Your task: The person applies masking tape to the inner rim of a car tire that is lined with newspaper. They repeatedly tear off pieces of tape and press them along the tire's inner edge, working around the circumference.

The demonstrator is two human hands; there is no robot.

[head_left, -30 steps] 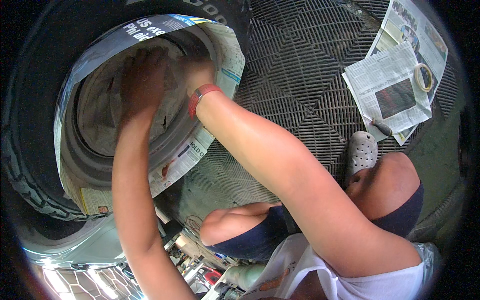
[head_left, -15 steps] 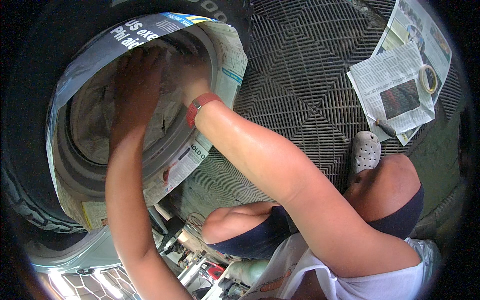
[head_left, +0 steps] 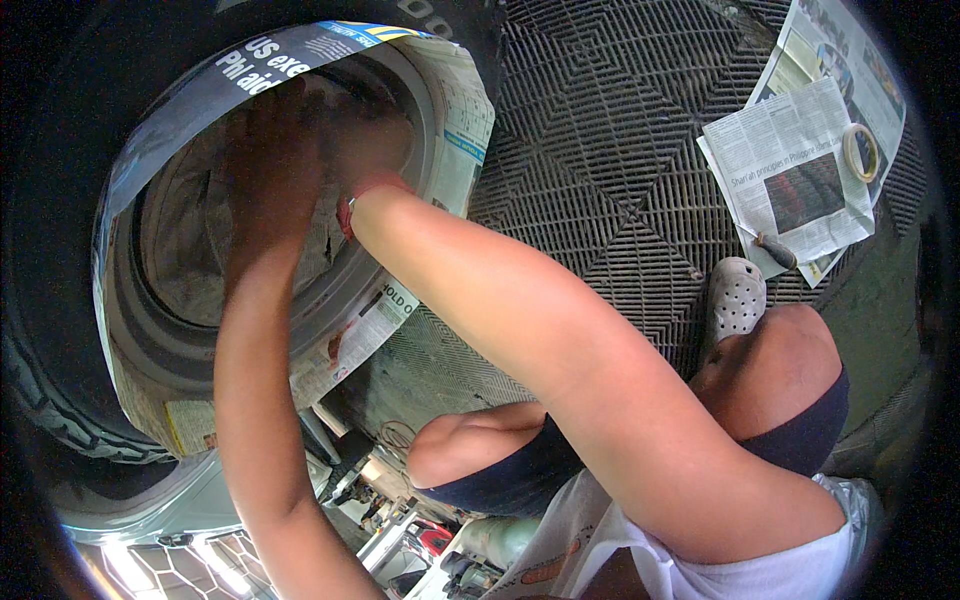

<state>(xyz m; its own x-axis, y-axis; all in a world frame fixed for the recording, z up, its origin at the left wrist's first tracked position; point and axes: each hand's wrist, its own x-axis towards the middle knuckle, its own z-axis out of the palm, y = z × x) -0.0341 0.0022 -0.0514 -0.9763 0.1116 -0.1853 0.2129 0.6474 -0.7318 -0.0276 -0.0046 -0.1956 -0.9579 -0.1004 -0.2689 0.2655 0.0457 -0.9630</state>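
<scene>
Both of my hands reach into a grey wheel rim [head_left: 325,285], deep in shadow. My left hand [head_left: 270,150] is against the upper inner part of the wheel, its fingers too dark to make out. Close beside it on the right is my right hand [head_left: 370,140], blurred, below a red watch strap [head_left: 376,188]. Whether either holds anything is hidden. Newspaper sheets [head_left: 160,160] ring the rim and lie over the black tire [head_left: 60,200]. Crumpled, paper-like covering [head_left: 190,240] shows inside the wheel.
On the ribbed floor mat [head_left: 610,130] at right lie newspapers [head_left: 800,130], a roll of tape [head_left: 859,153] and a dark-handled tool [head_left: 776,250]. My clog-shod foot [head_left: 738,295] is beside them. A shiny car body panel [head_left: 170,505] is below the tire.
My right hand has gone further into the wheel, up and to the left, carrying the red strap with it. My left hand has shifted only slightly.
</scene>
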